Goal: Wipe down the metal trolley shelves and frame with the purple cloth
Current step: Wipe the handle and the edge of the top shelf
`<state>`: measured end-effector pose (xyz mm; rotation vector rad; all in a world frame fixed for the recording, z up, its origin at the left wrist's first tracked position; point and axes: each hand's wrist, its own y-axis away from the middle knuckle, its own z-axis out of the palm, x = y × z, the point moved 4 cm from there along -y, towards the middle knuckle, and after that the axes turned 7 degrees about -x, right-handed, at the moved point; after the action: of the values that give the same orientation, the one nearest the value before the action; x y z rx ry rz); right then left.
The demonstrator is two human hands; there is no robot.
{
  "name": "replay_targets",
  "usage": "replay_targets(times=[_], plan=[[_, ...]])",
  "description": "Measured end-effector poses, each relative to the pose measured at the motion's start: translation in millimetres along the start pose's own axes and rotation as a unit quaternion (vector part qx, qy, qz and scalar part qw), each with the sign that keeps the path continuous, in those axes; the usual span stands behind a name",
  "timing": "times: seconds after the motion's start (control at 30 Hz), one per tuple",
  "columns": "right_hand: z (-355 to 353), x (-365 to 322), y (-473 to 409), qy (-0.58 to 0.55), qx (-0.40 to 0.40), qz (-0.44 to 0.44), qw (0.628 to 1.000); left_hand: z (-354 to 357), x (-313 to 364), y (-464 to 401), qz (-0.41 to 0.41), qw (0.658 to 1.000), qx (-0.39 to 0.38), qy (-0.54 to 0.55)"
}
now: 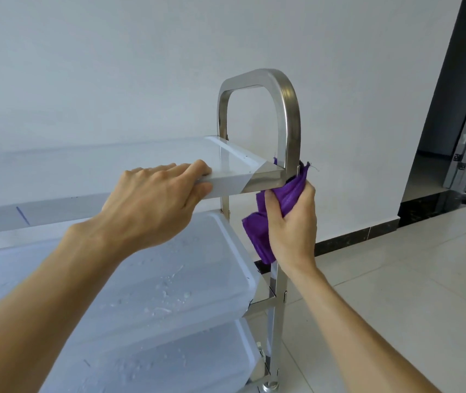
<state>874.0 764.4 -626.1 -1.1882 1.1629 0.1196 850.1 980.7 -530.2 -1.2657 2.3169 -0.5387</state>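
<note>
The metal trolley fills the left and middle, with a looped steel handle [284,109] rising at its near right corner. My left hand [152,202] grips the front rim of the top shelf [112,163], fingers curled over the edge. My right hand [291,225] holds the purple cloth [260,222] wrapped round the upright steel post [278,316] just below the top shelf corner. Part of the cloth hangs down to the left of the post.
Below the top shelf sit two white plastic-covered shelves [155,285] speckled with water drops. A white wall stands close behind. Pale floor tiles [396,265] spread to the right, with a dark skirting and a dark door frame [458,109] at far right.
</note>
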Motion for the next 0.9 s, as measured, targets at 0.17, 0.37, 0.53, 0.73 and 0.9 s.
replay_targets(times=[0.17,0.37,0.53,0.73,0.9], plan=[[-3.8,65.8,62.1,0.029,-0.063,0.075,0.995,-0.7,10.1,-1.7,-0.001,1.0,-0.008,0.001],[-20.3,86.5,76.8,0.051,-0.156,0.105,0.981,-3.8,9.4,-5.9,-0.009,0.998,-0.055,0.029],[-44.7,-4.7,34.1,0.038,-0.034,-0.08,0.996,-26.3,0.4,12.5,-0.007,0.998,-0.028,0.056],[-29.0,-96.1,-1.7,0.209,-0.053,-0.36,0.908,-42.2,-41.6,56.1,-0.04,0.999,-0.013,-0.031],[3.2,-84.0,-5.2,0.395,-0.173,-0.395,0.811,-30.1,-84.3,84.1,-0.166,0.982,-0.033,-0.08]])
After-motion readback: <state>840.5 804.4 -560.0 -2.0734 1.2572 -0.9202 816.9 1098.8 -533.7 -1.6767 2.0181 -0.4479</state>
